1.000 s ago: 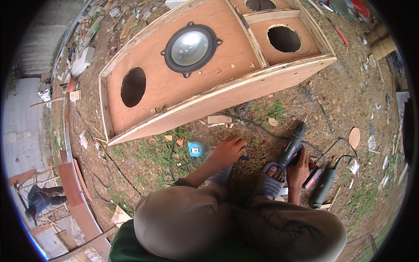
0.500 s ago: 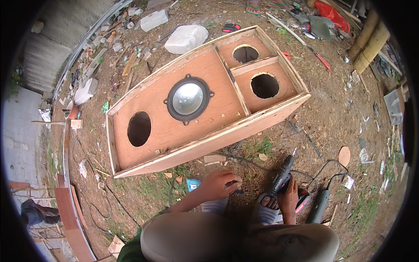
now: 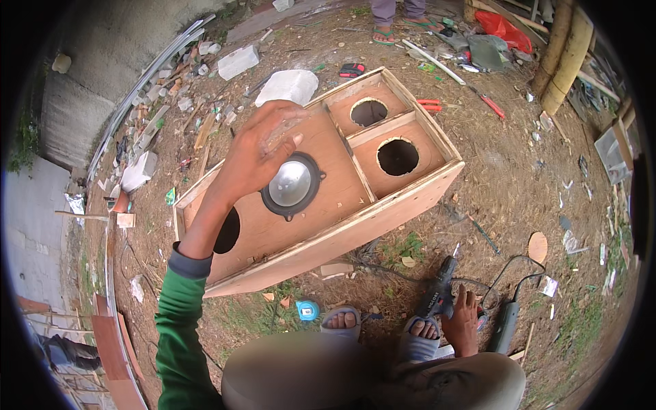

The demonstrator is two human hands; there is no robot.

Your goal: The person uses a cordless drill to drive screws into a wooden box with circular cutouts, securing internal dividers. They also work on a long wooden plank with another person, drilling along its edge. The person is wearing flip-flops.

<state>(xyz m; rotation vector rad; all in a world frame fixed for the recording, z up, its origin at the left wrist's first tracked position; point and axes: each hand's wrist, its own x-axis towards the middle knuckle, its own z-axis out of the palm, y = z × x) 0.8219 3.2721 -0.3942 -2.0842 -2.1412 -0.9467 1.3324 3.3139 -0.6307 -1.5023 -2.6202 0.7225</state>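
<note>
My left hand (image 3: 263, 143) is raised over the wooden speaker box (image 3: 321, 246), its thumb and fingers apart with nothing seen in them. It covers the upper left part of a round speaker driver (image 3: 290, 184) with a silver cone and black frame. My forearm hides part of the left round hole (image 3: 226, 232). Two more round holes show at the box's right end. Low on the right, my right hand (image 3: 461, 326) is beside the cordless drill (image 3: 437, 287), fingers stretched out along its handle, not wrapped round it. The drill's bit points up and away; its battery is mostly hidden.
A corded grey power tool (image 3: 504, 328) lies right of my right hand. Near my sandalled feet is a blue tape measure (image 3: 308, 311). Red-handled pliers (image 3: 430, 105), a white block (image 3: 287, 87) and another person's feet (image 3: 384, 34) are beyond the box. Rubble lines the left.
My left hand has swung up from near my knees to above the speaker driver. My right hand's fingers have loosened from the drill's handle. The view has shifted slightly.
</note>
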